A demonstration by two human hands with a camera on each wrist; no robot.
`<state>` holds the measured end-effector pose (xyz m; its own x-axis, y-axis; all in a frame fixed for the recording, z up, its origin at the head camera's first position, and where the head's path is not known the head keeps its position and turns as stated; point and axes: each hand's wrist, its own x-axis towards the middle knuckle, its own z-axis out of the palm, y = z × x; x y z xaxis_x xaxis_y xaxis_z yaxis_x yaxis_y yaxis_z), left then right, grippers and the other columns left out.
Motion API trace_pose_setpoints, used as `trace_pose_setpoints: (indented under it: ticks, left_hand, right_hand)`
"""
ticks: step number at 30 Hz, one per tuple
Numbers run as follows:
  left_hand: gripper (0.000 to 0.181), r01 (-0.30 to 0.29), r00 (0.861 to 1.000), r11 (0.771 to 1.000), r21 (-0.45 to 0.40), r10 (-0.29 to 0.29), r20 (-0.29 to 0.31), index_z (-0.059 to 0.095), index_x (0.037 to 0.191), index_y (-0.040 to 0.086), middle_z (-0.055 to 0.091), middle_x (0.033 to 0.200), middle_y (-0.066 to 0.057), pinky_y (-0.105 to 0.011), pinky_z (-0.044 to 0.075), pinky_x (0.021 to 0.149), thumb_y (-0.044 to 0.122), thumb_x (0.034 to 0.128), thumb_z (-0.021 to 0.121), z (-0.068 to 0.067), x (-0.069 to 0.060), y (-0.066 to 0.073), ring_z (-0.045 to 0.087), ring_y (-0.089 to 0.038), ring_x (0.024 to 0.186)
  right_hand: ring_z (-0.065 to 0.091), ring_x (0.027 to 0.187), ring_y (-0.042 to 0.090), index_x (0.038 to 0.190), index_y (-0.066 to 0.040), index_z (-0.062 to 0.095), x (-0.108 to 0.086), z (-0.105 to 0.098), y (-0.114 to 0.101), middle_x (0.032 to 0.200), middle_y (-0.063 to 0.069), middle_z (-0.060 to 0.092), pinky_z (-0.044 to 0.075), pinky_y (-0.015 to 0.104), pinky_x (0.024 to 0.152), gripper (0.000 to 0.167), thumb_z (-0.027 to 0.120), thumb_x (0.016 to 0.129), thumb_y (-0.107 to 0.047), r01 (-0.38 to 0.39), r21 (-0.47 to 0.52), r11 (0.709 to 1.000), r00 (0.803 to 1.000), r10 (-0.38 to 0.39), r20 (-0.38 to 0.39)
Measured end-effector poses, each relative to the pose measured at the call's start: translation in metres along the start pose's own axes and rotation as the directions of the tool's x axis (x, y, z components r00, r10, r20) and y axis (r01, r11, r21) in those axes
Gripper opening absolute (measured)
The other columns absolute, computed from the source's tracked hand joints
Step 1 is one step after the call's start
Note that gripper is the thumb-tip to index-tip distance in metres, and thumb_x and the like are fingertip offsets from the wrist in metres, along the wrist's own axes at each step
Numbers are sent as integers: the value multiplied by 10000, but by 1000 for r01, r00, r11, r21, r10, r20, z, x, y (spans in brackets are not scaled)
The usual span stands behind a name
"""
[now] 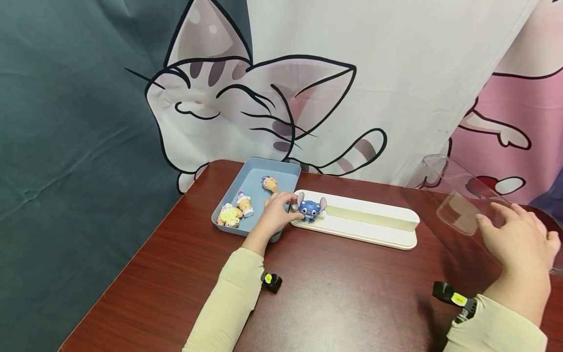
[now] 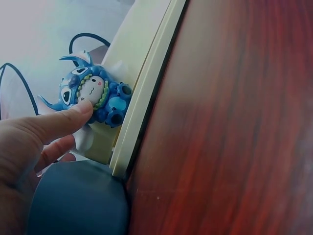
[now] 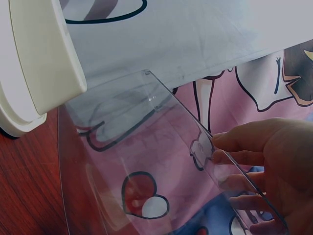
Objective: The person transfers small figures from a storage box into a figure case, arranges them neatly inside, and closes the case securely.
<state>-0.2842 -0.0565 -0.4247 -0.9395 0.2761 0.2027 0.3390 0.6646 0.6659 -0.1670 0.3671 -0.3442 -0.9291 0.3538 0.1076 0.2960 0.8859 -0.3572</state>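
Observation:
My left hand (image 1: 277,212) pinches a blue big-eared figurine (image 1: 310,209) at the left end of a white stepped display stand (image 1: 374,234). In the left wrist view, the thumb lies on the front of the figurine (image 2: 95,95), over the white face in its mouth, while other fingers reach behind. To the right, a clear plastic cover (image 3: 112,161) stands on the table. My right hand (image 1: 521,234) is at this cover, its fingers spread and loosely bent along the upper edge. How firmly they touch it is hard to see through the clear plastic.
Left of the stand is a blue-grey tray (image 1: 255,168) holding a yellow figurine (image 1: 229,215), an ice-cream-cone figurine (image 1: 244,204) and another cone-shaped figurine (image 1: 269,184). All stand on a reddish-brown wooden table (image 1: 352,288). A cartoon-cat curtain (image 1: 308,29) hangs behind the table.

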Motion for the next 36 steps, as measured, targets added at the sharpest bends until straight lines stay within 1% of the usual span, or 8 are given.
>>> trace_pose_setpoints:
  ticks: [11,14,17,21,24,27,31,36]
  left_hand:
    - [334,-3,1000,1000,-9,2,-16,629,1002,136,593,1121,-14,-470,239,980,260,737,790,-5,0,-1,437,-230,1096]
    - [355,-8,1000,1000,-6,8,-25,646,1041,148,601,1106,-6,-462,248,985,258,736,791,-15,0,-2,454,-227,1095]
    - [371,8,999,1000,-30,-9,-50,650,1084,130,609,1105,-29,-439,302,964,233,752,780,-35,-1,-7,471,-243,1095]
    - [378,117,988,992,-47,-121,-93,621,1148,112,595,1135,-58,-428,352,903,233,808,730,-69,-7,-23,468,-255,1084]
    - [391,211,974,977,9,-209,-92,584,1201,126,575,1174,-82,-460,320,911,274,852,679,-93,-14,-38,434,-273,1111]
    - [410,280,959,956,87,-274,-73,553,1239,120,554,1213,-125,-504,283,936,287,876,646,-110,-23,-50,405,-312,1135]
    - [404,355,935,916,188,-352,-51,559,1229,96,536,1204,-153,-511,276,918,283,880,639,-122,-35,-60,369,-337,1131]
    - [418,357,932,886,295,-360,-45,614,1162,75,435,1204,-175,-492,238,865,352,852,659,-123,-38,-65,275,-348,1140]
  right_hand:
    - [-4,1358,429,1393,-4,321,0,-1,-1,1462,277,138,-36,663,987,596,381,952,-400,2,2,1000,1000,-2,-5]
    - [0,1357,431,1394,-4,319,0,-1,-1,1463,277,136,-27,667,982,596,380,952,-399,3,2,1000,1000,-3,-4]
    - [1,1357,432,1393,-1,316,0,-1,0,1464,277,131,-20,670,979,596,382,953,-397,0,0,1000,1000,0,0]
    - [-8,1356,435,1394,8,306,1,0,0,1463,283,119,-19,667,983,610,380,953,-407,-12,-8,1000,1000,12,10]
    - [-14,1355,437,1395,12,299,2,0,1,1461,288,114,-20,663,988,622,381,951,-416,-26,-15,1000,1000,26,15]
    - [-14,1354,438,1393,14,299,2,0,2,1460,290,115,-20,662,988,623,382,952,-417,-31,-21,999,999,32,17]
    - [-13,1351,444,1395,14,296,2,1,1,1459,293,112,-25,661,990,627,379,952,-422,-26,-20,999,999,27,24]
    - [-9,1353,440,1399,7,293,2,-1,1,1462,287,112,-27,661,990,623,376,954,-420,-16,-12,1000,1000,17,15]
